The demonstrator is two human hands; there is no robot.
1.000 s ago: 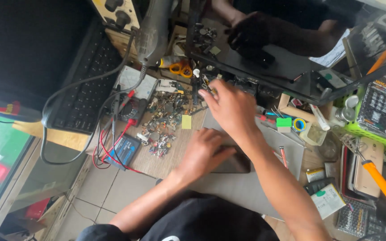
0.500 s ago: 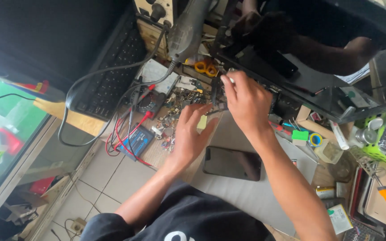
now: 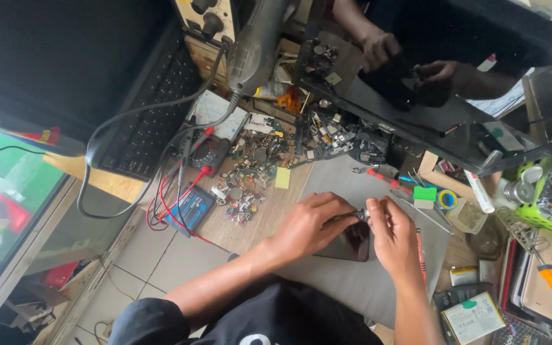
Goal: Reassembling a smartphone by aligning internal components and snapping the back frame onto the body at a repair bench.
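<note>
My left hand (image 3: 309, 225) and my right hand (image 3: 393, 233) meet over a dark smartphone (image 3: 352, 245) that lies on a grey work mat (image 3: 346, 185). Between the fingertips of both hands is a thin metal tool, likely tweezers or a small screwdriver (image 3: 352, 214), with a small silvery piece at its tip. The left hand pinches the shaft; the right thumb and forefinger close on the tip end. The phone is mostly hidden under the two hands.
A heap of small parts and screws (image 3: 250, 176) lies left of the mat, beside a multimeter with red and black leads (image 3: 190, 207). A black keyboard (image 3: 151, 115) sits far left. Tools, tape rolls and a green basket (image 3: 544, 198) crowd the right. A glass shelf (image 3: 455, 134) reflects my hands.
Both hands have come back from the parts heap and shelf edge to the phone on the mat. They now hold a thin tool together above it.
</note>
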